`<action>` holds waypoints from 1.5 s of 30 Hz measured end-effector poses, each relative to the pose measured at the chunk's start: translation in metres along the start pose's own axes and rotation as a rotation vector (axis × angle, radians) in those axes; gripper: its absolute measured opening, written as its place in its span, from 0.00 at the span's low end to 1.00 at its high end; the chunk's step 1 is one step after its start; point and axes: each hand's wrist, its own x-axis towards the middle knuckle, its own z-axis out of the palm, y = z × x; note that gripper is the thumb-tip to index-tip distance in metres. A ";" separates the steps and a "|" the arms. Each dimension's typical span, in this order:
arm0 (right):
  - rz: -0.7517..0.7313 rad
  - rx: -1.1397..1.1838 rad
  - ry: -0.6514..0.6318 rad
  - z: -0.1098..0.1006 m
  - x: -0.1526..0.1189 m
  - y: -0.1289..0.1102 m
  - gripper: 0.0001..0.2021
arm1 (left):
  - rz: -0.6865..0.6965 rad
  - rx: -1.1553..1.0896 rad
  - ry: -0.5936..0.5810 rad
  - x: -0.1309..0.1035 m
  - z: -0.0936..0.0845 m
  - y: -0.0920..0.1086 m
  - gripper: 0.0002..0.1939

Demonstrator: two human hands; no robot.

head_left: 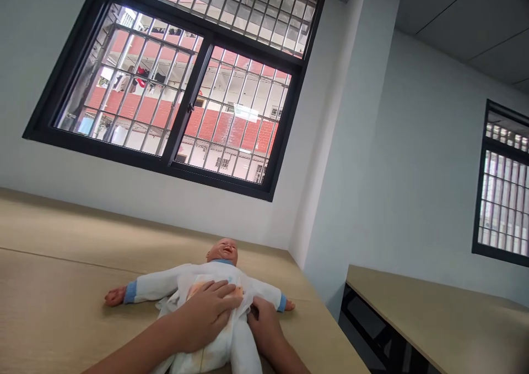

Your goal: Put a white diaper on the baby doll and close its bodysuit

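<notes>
A baby doll (198,269) lies on its back on a light wood table (61,308), its head toward the window wall. It wears a white suit with blue cuffs and collar, and both its arms are spread out. Over its belly and hips is a white diaper (212,349) with orange print. My left hand (210,310) rests across the diaper's front with its fingers stretched out. At the diaper's side edge, my right hand (264,321) has its fingers curled in on the material. The right fingertips are partly hidden.
Behind the table stands a pale wall with a dark-framed, barred window (190,107). A pillar (351,142) rises beyond the table's right edge. Another wood-topped table (433,308) stands to the right, across a gap.
</notes>
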 end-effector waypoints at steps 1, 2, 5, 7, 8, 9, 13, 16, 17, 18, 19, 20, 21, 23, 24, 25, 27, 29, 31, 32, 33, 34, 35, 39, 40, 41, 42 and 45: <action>0.000 0.056 0.011 0.000 0.001 -0.001 0.09 | 0.000 0.011 -0.023 0.000 0.000 -0.001 0.26; 0.006 0.108 0.037 0.001 0.002 -0.001 0.09 | -0.001 0.019 -0.045 -0.001 0.000 -0.003 0.28; 0.052 0.272 0.127 0.007 0.006 0.004 0.11 | -0.014 0.031 -0.096 -0.001 -0.001 -0.004 0.32; 0.124 0.391 0.150 0.012 0.008 0.007 0.16 | -0.018 0.036 -0.111 -0.001 -0.002 -0.003 0.33; 0.186 0.443 0.146 0.014 0.010 0.008 0.20 | -0.021 0.039 -0.112 -0.001 -0.002 -0.002 0.34; 0.258 0.489 0.130 0.016 0.011 0.008 0.23 | -0.025 0.043 -0.112 -0.001 -0.003 0.000 0.34; 0.409 0.560 0.033 0.017 0.014 0.004 0.27 | -0.042 0.088 -0.114 -0.002 -0.002 0.007 0.35; 0.308 0.473 0.091 0.013 0.015 -0.001 0.21 | -0.037 0.129 -0.116 -0.001 -0.001 0.009 0.34; 0.264 0.439 0.124 0.012 0.016 -0.003 0.20 | -0.036 0.135 -0.112 -0.001 0.000 0.010 0.35; 0.221 0.410 0.153 0.011 0.016 -0.004 0.19 | -0.038 0.135 -0.105 -0.001 0.001 0.010 0.35; 0.180 0.385 0.178 0.010 0.016 -0.006 0.17 | -0.042 0.130 -0.096 0.000 0.002 0.010 0.35; 0.147 0.360 0.197 0.009 0.016 -0.007 0.16 | -0.042 0.122 -0.085 0.001 0.003 0.010 0.35; 0.138 0.328 0.209 0.009 0.016 -0.008 0.14 | -0.039 0.114 -0.076 0.001 0.005 0.009 0.35; 0.196 0.261 0.210 0.010 0.015 -0.007 0.11 | -0.019 0.109 -0.066 0.003 0.010 0.008 0.33; 0.246 0.232 0.200 0.012 0.015 -0.006 0.10 | -0.002 0.112 -0.066 0.003 0.013 0.007 0.32; 0.296 0.210 0.185 0.013 0.014 -0.004 0.10 | 0.020 0.114 -0.071 0.003 0.016 0.006 0.32; 0.359 0.194 0.153 0.015 0.013 0.001 0.10 | 0.080 0.115 -0.087 0.003 0.022 0.004 0.30; 0.386 0.196 0.124 0.015 0.013 0.008 0.11 | 0.138 0.105 -0.103 0.003 0.025 0.003 0.30; 0.403 0.194 0.090 0.013 0.012 0.015 0.11 | 0.160 0.088 -0.110 0.003 0.026 0.003 0.28; 0.402 0.190 0.071 0.012 0.012 0.018 0.11 | 0.155 0.081 -0.110 0.003 0.025 0.004 0.27; 0.394 0.181 0.052 0.010 0.011 0.021 0.10 | 0.147 0.072 -0.110 0.003 0.023 0.005 0.26; 0.379 0.169 0.032 0.008 0.011 0.023 0.08 | 0.138 0.064 -0.111 0.002 0.021 0.006 0.26; 0.354 0.152 0.012 0.005 0.010 0.024 0.07 | 0.132 0.056 -0.113 0.002 0.019 0.007 0.27; 0.219 0.083 -0.055 0.000 0.007 0.023 0.06 | 0.135 0.020 -0.122 -0.002 0.010 0.011 0.28; 0.196 0.075 -0.067 0.000 0.006 0.021 0.06 | 0.138 0.009 -0.132 -0.003 0.008 0.012 0.28; 0.180 0.072 -0.077 0.000 0.005 0.020 0.06 | 0.139 0.000 -0.144 -0.004 0.006 0.012 0.29; 0.167 0.070 -0.085 0.001 0.004 0.019 0.05 | 0.137 -0.006 -0.159 -0.005 0.006 0.013 0.32; 0.143 0.053 -0.081 0.004 0.002 0.018 0.05 | 0.089 -0.011 -0.181 -0.004 0.008 0.017 0.40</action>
